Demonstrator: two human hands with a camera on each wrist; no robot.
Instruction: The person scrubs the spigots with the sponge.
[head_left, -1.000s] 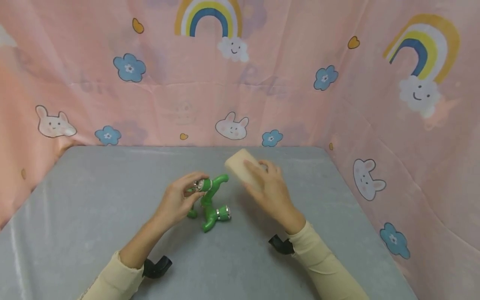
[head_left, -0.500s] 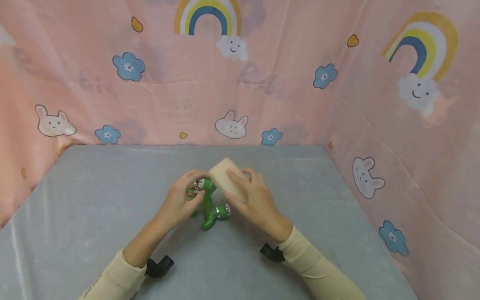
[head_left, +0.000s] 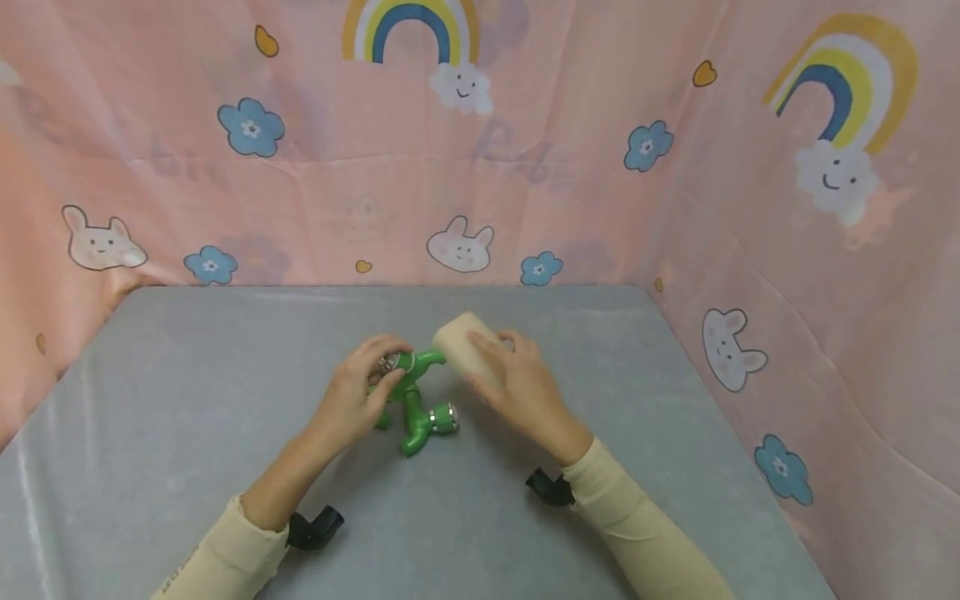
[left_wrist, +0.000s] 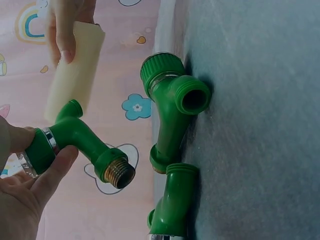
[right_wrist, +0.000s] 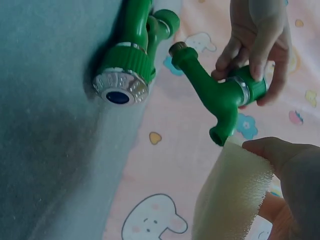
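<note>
My left hand (head_left: 351,396) pinches a green plastic water tap (left_wrist: 80,134) by its ribbed, silver-capped knob, up off the table. The tap's brass threaded end points down and its spout faces the sponge. In my right hand (head_left: 528,398) is a cream sponge block (head_left: 462,342), gripped between thumb and fingers. One corner of the sponge comes right at the spout's mouth in the right wrist view. Below, a second green tap (head_left: 417,427) lies on the table, its knob toward the right. Another green tap (left_wrist: 175,200) lies beside it, mostly hidden behind my left hand in the head view.
The grey cloth-covered table (head_left: 187,417) stretches around both hands. Pink printed curtains (head_left: 570,150) rise behind it and along its sides. Black curved pieces (head_left: 318,527) stick out from both wrists, low over the table.
My right hand brought the sponge left over the tap's spout, then drew it slightly back to the right. The tap in my left hand has tilted a little; its grip is the same.
</note>
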